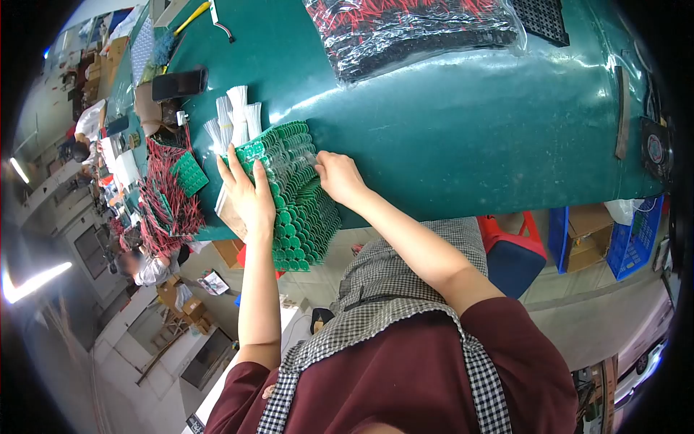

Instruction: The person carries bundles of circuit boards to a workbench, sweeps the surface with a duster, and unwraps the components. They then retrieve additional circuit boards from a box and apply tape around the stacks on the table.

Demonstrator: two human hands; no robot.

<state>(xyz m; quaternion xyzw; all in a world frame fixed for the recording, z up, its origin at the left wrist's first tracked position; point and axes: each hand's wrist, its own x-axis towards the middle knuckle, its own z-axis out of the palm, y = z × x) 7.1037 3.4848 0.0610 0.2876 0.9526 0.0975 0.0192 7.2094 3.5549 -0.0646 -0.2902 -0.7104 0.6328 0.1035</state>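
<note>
A thick stack of green circuit-board panels (296, 195) with rounded outlines lies at the near edge of the green table. My left hand (248, 189) rests on the stack's left side with its fingers spread. At the right side of the stack, my right hand (338, 176) has its fingers pressed together near some clear plastic; what they hold is too small to make out. Bundles of white strips (237, 116) lie just beyond the stack. To the left are red and black wires (165, 192) with a green board panel (189, 173) on them.
A plastic-wrapped bundle of red and black wires (419, 36) lies at the far side of the table (448, 137). A dark phone (179, 84) is at the left. Blue crates (636, 239) and a stool (513, 260) stand below. Other people are at the far left.
</note>
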